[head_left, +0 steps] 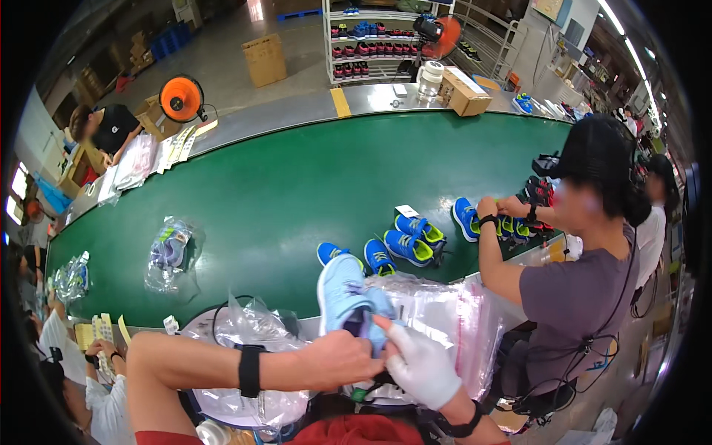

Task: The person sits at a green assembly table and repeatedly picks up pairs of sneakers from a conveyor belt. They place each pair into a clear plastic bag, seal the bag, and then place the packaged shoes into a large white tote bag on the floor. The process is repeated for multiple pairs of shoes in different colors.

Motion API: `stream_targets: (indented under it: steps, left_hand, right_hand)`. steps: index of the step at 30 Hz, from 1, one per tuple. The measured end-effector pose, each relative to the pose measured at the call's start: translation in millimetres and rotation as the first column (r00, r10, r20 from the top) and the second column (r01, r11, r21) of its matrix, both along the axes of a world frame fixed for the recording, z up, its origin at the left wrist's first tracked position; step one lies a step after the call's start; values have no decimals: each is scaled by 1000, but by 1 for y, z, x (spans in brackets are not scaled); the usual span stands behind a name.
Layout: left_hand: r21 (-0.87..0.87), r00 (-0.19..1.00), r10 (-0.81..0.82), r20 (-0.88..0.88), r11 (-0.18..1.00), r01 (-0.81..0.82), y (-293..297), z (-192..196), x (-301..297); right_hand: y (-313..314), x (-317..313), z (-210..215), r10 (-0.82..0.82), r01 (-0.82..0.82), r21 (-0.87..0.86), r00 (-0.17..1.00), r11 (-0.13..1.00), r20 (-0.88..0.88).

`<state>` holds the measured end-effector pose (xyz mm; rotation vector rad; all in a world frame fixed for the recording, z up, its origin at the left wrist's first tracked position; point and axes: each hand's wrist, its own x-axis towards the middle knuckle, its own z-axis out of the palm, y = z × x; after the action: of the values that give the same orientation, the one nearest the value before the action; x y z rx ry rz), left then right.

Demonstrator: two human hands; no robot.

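A light blue shoe [340, 278] is held up in front of me, toe pointing away, above the near edge of the green belt. My left hand [343, 363], bare, is closed at the heel end of the shoe, its fingers curled and partly hidden. My right hand [424, 365] wears a white glove with the thumb tip bare. It grips the shoe's right side near the opening. Beneath and right of the shoe lies a stack of clear plastic bags [437, 311]. Several blue shoes with lime linings [406, 246] stand on the belt just beyond.
The green conveyor belt [297, 178] curves across in front. Bagged shoes [169, 252] lie on it to the left. At the right a co-worker [578, 274] handles blue shoes. Crumpled clear plastic [252, 334] sits by my left forearm. A cardboard box [463, 91] stands on the far ledge.
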<state>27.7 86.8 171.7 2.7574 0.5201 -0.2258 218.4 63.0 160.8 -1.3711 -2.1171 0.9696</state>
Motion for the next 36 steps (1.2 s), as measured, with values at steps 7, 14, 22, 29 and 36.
stream_targets:
  steps: [7, 14, 22, 29, 36]
  left_hand:
    - [-115, 981, 26, 190, 993, -4, -51, -79, 80]
    - [-96, 983, 171, 63, 982, -164, -78, -123, 60]
    - [-74, 952, 302, 40, 951, -299, -88, -136, 65]
    - [-307, 406, 843, 352, 514, -801, -65, -19, -9]
    - [-521, 98, 910, 402, 316, -793, -54, 0, -27]
  right_hand:
    - [-44, 88, -87, -81, 82, 36, 996, 996, -31]
    - [-50, 72, -110, 58, -170, 298, 934, 939, 352]
    - [-29, 48, -108, 282, -381, 2, 689, 925, 667]
    - [-16, 83, -90, 353, -256, -256, 798, 932, 488]
    - [-51, 57, -94, 419, -396, -232, 493, 888, 763]
